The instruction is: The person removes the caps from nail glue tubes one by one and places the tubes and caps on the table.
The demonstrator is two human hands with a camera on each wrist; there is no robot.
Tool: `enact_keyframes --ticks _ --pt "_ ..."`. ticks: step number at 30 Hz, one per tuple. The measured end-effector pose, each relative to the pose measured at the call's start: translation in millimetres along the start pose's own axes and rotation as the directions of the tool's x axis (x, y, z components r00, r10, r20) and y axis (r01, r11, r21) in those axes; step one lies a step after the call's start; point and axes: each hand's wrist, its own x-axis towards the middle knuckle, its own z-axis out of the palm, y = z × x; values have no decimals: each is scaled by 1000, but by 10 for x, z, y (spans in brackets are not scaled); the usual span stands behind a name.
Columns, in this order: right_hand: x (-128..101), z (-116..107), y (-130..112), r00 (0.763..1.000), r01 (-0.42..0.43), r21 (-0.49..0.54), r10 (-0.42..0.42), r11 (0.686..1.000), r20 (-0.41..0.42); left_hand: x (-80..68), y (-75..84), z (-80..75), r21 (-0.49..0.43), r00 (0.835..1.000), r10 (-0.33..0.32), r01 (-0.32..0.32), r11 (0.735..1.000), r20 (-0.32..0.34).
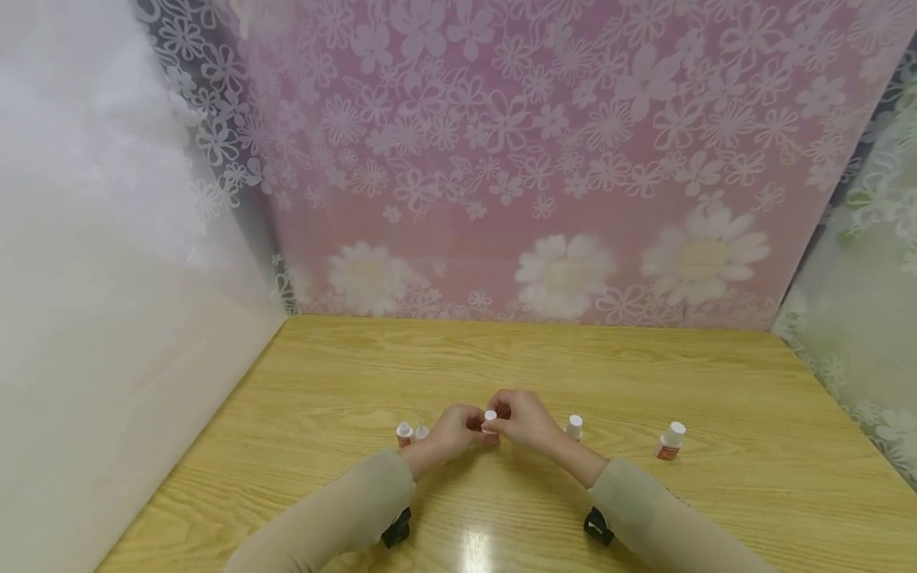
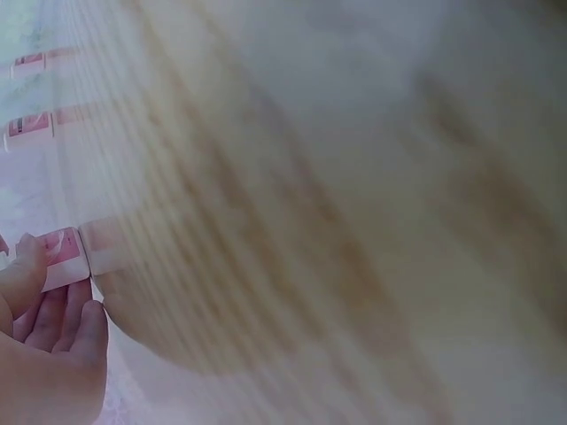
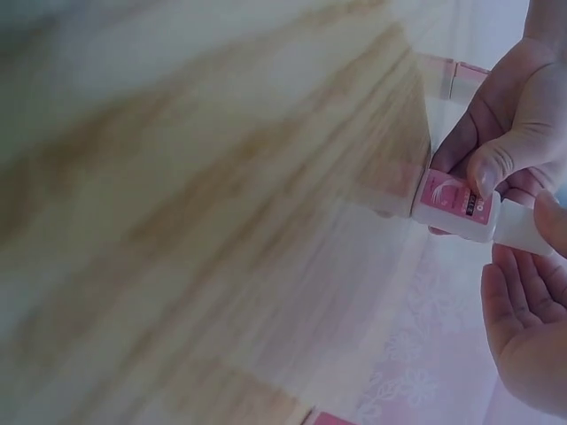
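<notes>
At the middle of the table in the head view, both hands meet on a small white bottle (image 3: 456, 204) with a pink label and a white cap (image 1: 490, 415). My left hand (image 1: 457, 430) holds the bottle's body between thumb and fingers. In the right wrist view the bottle's base rests on the table. My right hand (image 1: 526, 422) pinches the white cap with its thumb and fingers. Whether the cap is loose or still seated cannot be told. Fingers hide part of the bottle in the head view.
Left of the hands stands a similar bottle (image 1: 404, 435), beside another white top (image 1: 422, 432) partly hidden by the left hand. A capped bottle (image 1: 575, 426) is partly behind the right forearm, and another bottle (image 1: 670, 442) stands farther right. Patterned sheets (image 1: 458, 159) enclose the wooden table (image 1: 358, 358).
</notes>
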Motion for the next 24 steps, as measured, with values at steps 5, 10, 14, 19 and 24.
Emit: enact_keyframes --ticks 5,10,14,19,24 --pt "-6 -16 -6 999 27 -3 -27 1000 29 -8 10 -5 -1 999 29 -29 1000 13" --pt "-9 -25 -13 997 49 13 -49 999 52 -8 14 -15 -3 999 33 -33 999 34" --pt "-16 -12 -20 1000 23 -20 -23 1000 20 -6 6 -20 7 999 17 -17 1000 35" --pt "-18 10 -52 999 6 -113 -12 994 -49 -3 -10 -12 -4 1000 9 -9 1000 30" --pt "-17 21 -85 999 26 -137 -33 990 -44 -14 -22 -2 11 1000 22 -22 1000 19"
